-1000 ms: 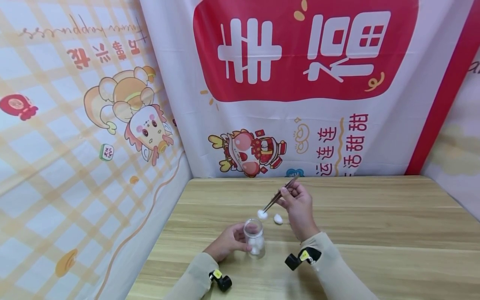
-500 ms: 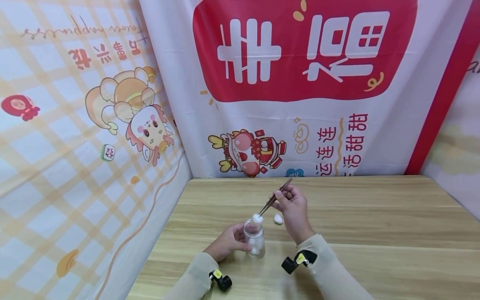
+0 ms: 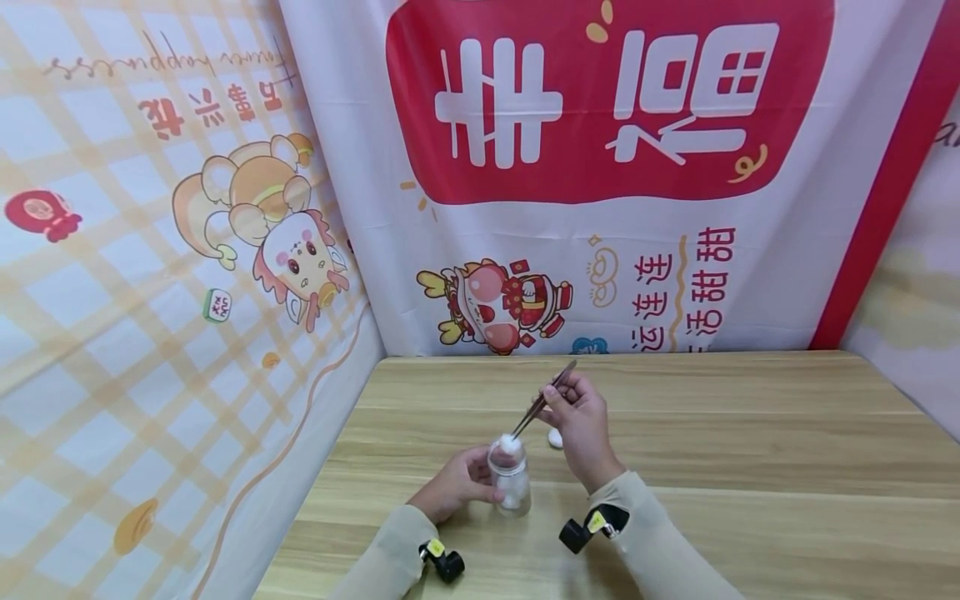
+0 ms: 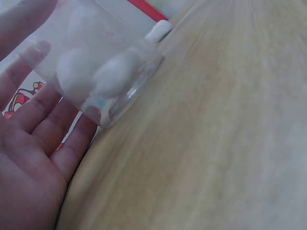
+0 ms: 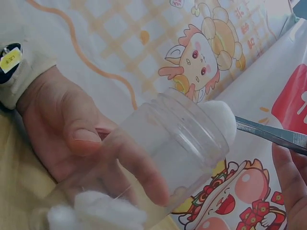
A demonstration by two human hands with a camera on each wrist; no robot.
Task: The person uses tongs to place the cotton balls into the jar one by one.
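A clear jar (image 3: 513, 493) stands upright on the table, several white cotton balls (image 4: 115, 74) lying in its bottom. My left hand (image 3: 459, 483) holds it from the left, thumb and fingers around its side. With thumb and fingers my right hand (image 3: 583, 427) pinches a pair of metal tweezers (image 3: 542, 403) slanting down to the left. A cotton ball (image 5: 221, 121) is caught in the tweezers' tips, right at the jar's open mouth. On the wood behind the jar lies one more cotton ball (image 3: 555, 438), partly covered by the right hand.
The wooden table (image 3: 750, 450) runs back to a printed white and red cloth (image 3: 600, 225). Another printed cloth (image 3: 187, 333) hangs along the left side. Each wrist carries a small black camera, such as the right one (image 3: 576, 535).
The right hand has moved left and slightly toward the jar, bringing the tweezers' cotton ball from behind the jar to its mouth. My left hand and the jar have stayed put.
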